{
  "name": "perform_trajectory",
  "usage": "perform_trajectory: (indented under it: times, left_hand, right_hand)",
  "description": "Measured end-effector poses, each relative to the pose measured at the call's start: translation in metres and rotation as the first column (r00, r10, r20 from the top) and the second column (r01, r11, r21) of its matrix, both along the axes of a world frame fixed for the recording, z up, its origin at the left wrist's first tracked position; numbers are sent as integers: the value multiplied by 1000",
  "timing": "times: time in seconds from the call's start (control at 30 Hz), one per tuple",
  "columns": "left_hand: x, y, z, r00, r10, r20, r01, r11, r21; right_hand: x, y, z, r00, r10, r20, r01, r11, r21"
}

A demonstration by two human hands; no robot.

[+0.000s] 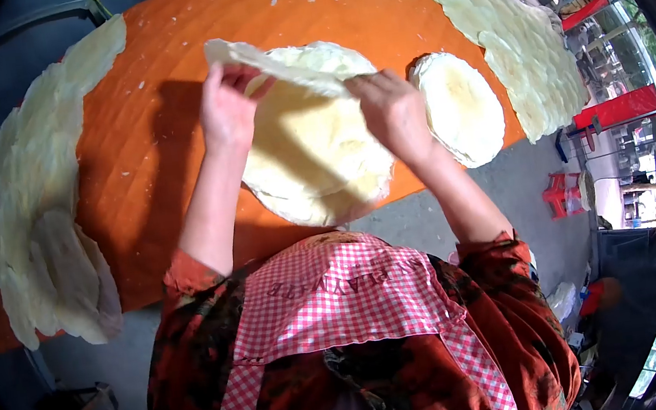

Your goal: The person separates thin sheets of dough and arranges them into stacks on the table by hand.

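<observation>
A thin, pale round sheet point(278, 68) is raised between my two hands, above a large stack of similar round sheets point(313, 153) near the front edge of the orange table. My left hand point(230, 110) holds the sheet's left part from below, with the fingers partly behind it. At the sheet's right end, my right hand point(390, 107) pinches the edge with closed fingers. To the right of that hand lies a smaller stack of pale round sheets point(459, 107).
Overlapping pale sheets point(40, 158) line the orange table's point(134, 163) left side, some hanging over its edge. More overlapping sheets point(513, 43) run along the right side. A red stool point(564, 194) stands on the floor at the right.
</observation>
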State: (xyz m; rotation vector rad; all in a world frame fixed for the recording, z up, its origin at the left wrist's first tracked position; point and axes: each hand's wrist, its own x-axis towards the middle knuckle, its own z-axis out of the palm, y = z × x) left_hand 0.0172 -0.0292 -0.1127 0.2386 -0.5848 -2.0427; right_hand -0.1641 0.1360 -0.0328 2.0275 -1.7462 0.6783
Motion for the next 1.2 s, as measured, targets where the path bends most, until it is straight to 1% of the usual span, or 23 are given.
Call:
perform_trajectory:
  times: [0.03,0.07,0.1,0.13,0.17,0.2,0.27,0.3,0.33,0.4,0.5,0.6,0.7,0.77,0.83,0.93,0.97,1.0,1.07,1.1,1.17,1.2]
  left_hand:
    - [11,14,-9,996,34,83,-38,998,51]
    - [22,42,-1,990,-47,130,25,986,165]
    - [29,63,-24,990,-122,63,106,969,222]
    - [31,87,-39,990,-141,-29,143,938,316]
    - [36,103,-79,989,-130,66,101,937,333]
    - [46,114,-89,974,-205,94,148,895,421]
    - [62,116,-129,947,-312,-72,313,854,415]
    - [65,117,-126,958,-288,2,254,846,469]
    - [69,116,-131,957,-281,-76,285,859,425]
    - [70,117,-134,965,-262,-29,255,901,350]
    - [66,117,-150,966,-226,127,192,952,239]
    - [65,113,-149,962,-214,171,160,946,283]
    - [60,112,-141,943,-185,276,90,942,323]
    - [56,114,-152,941,-171,293,82,953,293]
    - [54,115,-148,946,-149,287,73,963,259]
    - [52,115,-153,924,-128,361,68,982,173]
    - [50,115,-155,909,-94,407,32,987,157]
    - [48,111,-154,848,-121,517,1,974,226]
    - [48,107,-153,687,-197,700,-89,932,350]
    - [46,105,-171,707,-159,690,-108,939,327]
    - [44,105,-162,682,-126,721,-163,934,317]
    - [44,105,-158,668,-111,736,-187,932,310]
  right_hand:
    - [22,7,2,1000,-14,-20,15,999,35]
    - [45,12,-7,999,15,52,-20,996,88]
    - [62,13,-28,993,67,102,-82,985,153]
    - [78,12,-47,974,109,198,-157,956,246]
    - [86,8,-80,956,150,254,-228,923,311]
    - [91,7,-108,960,91,266,-217,843,492]
    - [87,3,-147,936,50,349,-266,749,606]
    - [81,1,-165,916,64,396,-306,750,587]
    - [78,-1,-169,887,80,454,-350,757,551]
    - [75,-4,-170,818,47,573,-423,725,543]
    - [68,-10,-174,786,21,618,-434,731,527]
    - [64,-12,-178,760,-70,646,-411,718,561]
    - [64,-13,-177,734,-87,673,-412,731,544]
    - [69,-12,-176,824,33,565,-371,785,496]
    - [82,-10,-164,899,126,420,-317,848,425]
    - [86,-11,-166,906,49,420,-235,884,403]
    - [87,-14,-165,883,-37,469,-196,877,439]
    - [83,-19,-165,903,-60,425,-174,855,489]
    - [72,-31,-166,939,-100,330,-122,800,587]
    - [55,-46,-161,874,-166,456,-159,790,593]
    - [-11,-97,-144,679,-297,671,-239,775,585]
    - [-70,-132,-146,794,-100,600,-331,756,565]
